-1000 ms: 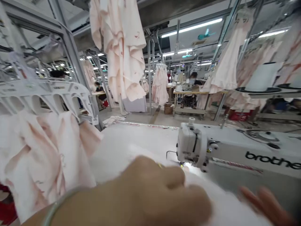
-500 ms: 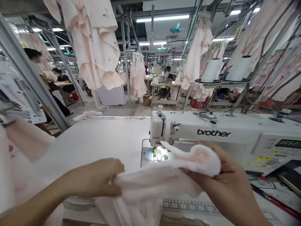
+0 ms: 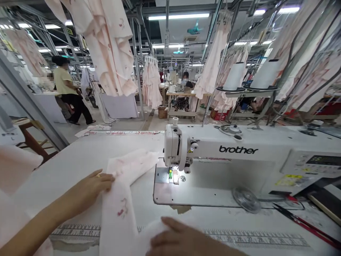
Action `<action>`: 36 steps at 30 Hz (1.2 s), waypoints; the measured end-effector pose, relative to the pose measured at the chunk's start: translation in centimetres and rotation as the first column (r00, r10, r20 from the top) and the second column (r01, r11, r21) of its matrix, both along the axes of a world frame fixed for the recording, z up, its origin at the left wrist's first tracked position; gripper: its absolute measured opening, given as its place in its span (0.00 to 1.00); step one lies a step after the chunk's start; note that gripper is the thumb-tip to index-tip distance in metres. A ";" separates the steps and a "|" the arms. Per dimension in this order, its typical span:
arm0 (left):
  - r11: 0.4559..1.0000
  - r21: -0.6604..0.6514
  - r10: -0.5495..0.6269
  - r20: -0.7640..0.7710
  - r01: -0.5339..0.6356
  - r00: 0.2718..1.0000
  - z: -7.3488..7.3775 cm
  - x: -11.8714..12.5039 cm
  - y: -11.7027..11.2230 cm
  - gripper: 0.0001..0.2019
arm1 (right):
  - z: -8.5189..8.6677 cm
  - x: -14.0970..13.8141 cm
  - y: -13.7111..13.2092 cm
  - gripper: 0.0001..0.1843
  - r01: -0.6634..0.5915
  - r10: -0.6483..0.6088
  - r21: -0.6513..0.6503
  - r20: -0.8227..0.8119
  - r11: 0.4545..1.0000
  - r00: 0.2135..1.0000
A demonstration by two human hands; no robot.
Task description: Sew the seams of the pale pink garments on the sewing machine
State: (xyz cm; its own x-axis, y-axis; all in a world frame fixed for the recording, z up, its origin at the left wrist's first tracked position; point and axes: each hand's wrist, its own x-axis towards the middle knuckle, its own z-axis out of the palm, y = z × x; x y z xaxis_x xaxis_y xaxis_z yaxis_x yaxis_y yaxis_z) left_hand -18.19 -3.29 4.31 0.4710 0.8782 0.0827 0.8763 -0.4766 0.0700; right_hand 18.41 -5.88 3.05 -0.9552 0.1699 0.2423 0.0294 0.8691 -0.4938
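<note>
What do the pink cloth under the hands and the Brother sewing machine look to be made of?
The pink cloth: thin matte fabric, judging by its soft folds; fibre unclear. The Brother sewing machine: smooth white-painted casing, faint sheen; metal or plastic, unclear.

Fluorescent ceiling lights (image 3: 178, 16), steel garment racks (image 3: 135, 64), pale factory floor (image 3: 128, 124), wooden stool (image 3: 32, 140), distant sewing table (image 3: 181, 94)

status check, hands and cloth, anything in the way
Left hand flat on pink-printed cloth. Right hand on it lower down. Cloth left of the brother sewing machine, not under the foot.
</note>
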 end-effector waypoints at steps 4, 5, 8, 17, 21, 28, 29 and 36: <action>0.993 -0.020 0.119 0.193 -0.118 0.974 0.2 2.6 1.8 0.19 | 1.3 1.7 4.6 0.18 0.084 -0.084 -0.029 -0.025 0.996 0.996; 0.990 -0.058 0.140 0.235 -0.130 0.962 0.4 4.1 2.7 0.19 | 1.3 2.0 5.7 0.18 0.088 -0.089 -0.042 -0.021 0.995 0.996; 0.989 -0.083 0.141 0.268 -0.123 0.953 -0.1 8.7 6.1 0.20 | 0.1 2.3 8.1 0.19 0.103 -0.109 -0.119 -0.048 0.988 0.993; 0.997 -0.080 0.043 0.313 -0.019 0.949 -4.4 11.6 8.2 0.18 | -2.5 3.4 6.1 0.22 -0.028 -0.030 -0.516 -0.104 0.856 0.994; 0.961 -0.118 -0.205 0.304 0.251 0.930 -4.2 12.4 3.3 0.18 | -1.7 3.2 6.2 0.18 0.092 -0.201 -0.389 -0.248 0.917 0.948; 0.889 0.006 -0.451 0.176 0.457 0.875 -3.4 14.0 1.4 0.23 | -2.2 3.5 7.5 0.14 0.234 -0.225 0.104 -0.093 0.967 0.970; 0.873 0.016 -0.485 0.138 0.487 0.864 -3.3 14.0 1.5 0.25 | -2.3 3.5 7.5 0.15 0.221 -0.216 0.137 -0.054 0.966 0.975; 0.898 -0.029 -0.435 0.079 0.439 0.897 -4.0 13.4 1.6 0.29 | -2.6 3.5 7.5 0.15 0.241 -0.239 0.187 -0.030 0.952 0.970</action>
State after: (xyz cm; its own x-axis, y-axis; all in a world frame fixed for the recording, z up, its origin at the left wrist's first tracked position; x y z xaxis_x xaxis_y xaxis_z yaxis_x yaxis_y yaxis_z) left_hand -4.78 -1.69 0.31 0.8029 0.5887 0.0943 0.5727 -0.8055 0.1522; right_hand 21.88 1.61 0.48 -0.8900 0.3449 0.2982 0.2457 0.9138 -0.3234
